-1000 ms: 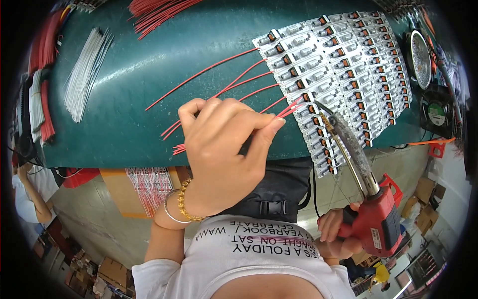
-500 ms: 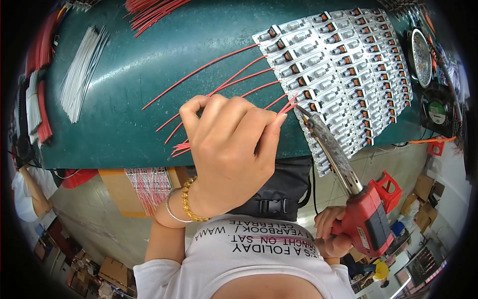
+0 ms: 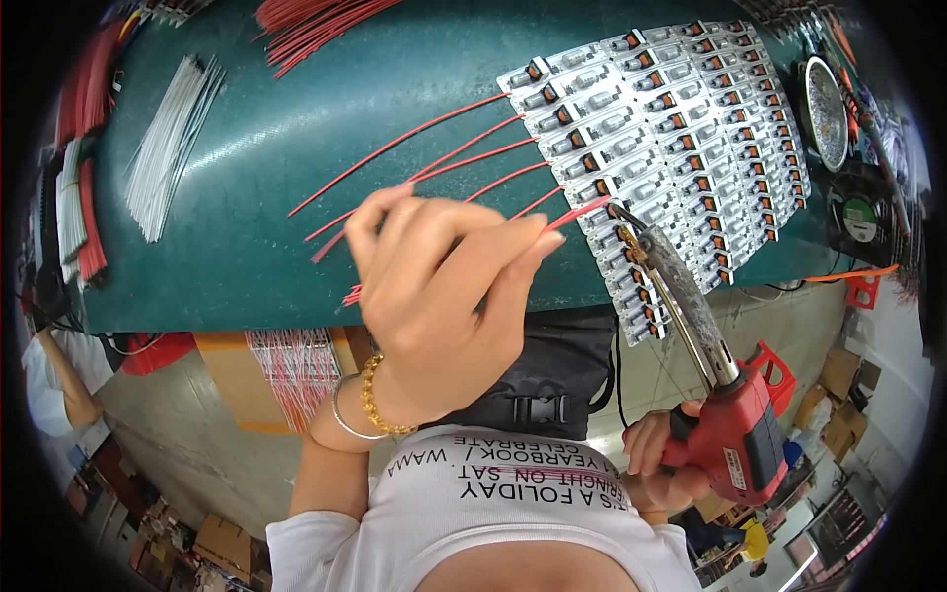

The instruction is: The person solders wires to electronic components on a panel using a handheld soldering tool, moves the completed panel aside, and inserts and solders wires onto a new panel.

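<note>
My left hand [image 3: 439, 296] is closed, thumb and forefinger pinching a few red wires [image 3: 580, 213]. Their front ends reach over the near left edge of a panel of small metal circuit boards [image 3: 646, 148]. My right hand [image 3: 663, 459] grips a red soldering gun [image 3: 735, 434], whose dark tip [image 3: 619, 211] is close beside those ends; contact is hard to make out. From the panel's left edge several red wires [image 3: 395, 150] trail left across the green table. Their tails are partly hidden behind my left hand.
White wires [image 3: 173, 148] and red wires [image 3: 321, 25] lie in bundles on the green table [image 3: 247, 276]. At the right are a round metal dish [image 3: 829, 113] and a solder spool [image 3: 860, 219]. A black bag [image 3: 543, 380] hangs below the table edge. Another person's arm [image 3: 69, 385] shows far left.
The soldering gun has shifted slightly right and turned, showing a brass-coloured part beside its tip. The pinched wire ends have moved a little right over the panel, while my left hand has drawn slightly left.
</note>
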Tool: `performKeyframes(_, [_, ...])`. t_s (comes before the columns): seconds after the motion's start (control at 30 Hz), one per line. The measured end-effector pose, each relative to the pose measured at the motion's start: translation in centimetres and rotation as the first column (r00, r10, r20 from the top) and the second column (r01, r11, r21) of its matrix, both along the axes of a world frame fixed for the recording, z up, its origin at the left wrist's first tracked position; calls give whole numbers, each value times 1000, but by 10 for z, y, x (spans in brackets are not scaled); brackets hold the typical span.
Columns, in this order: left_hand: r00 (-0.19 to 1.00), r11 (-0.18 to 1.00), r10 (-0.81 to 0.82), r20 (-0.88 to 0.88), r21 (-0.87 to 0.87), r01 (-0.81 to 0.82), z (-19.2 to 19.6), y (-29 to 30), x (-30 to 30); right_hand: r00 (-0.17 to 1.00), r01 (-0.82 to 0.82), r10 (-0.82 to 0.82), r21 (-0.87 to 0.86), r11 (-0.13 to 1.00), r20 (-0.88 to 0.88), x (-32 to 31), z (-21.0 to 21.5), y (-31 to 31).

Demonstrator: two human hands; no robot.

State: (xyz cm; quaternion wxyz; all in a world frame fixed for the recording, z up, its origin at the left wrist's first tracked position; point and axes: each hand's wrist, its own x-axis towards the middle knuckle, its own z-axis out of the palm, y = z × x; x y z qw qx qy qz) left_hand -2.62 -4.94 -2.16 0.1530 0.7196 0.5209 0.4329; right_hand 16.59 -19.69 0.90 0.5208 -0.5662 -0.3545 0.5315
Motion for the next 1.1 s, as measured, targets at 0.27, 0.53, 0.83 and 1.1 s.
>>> performKeyframes(0.27, [993,988,-100,-60,-120,93,1,-8,2,991,-115,120,-73,991,63,19,-3,-23])
performKeyframes(0.53, [996,993,-80,-37,-91,76,-4,-6,4,964,-85,100,-72,994,245,16,-10,-27])
performKeyframes(0.83, [992,990,-92,-85,-112,82,3,-5,2,992,-87,90,-31,996,89,16,-8,-21])
performKeyframes(1.1, [997,995,-42,62,-90,48,1,-8,-6,999,43,-42,80,996,-17,12,-8,-27])
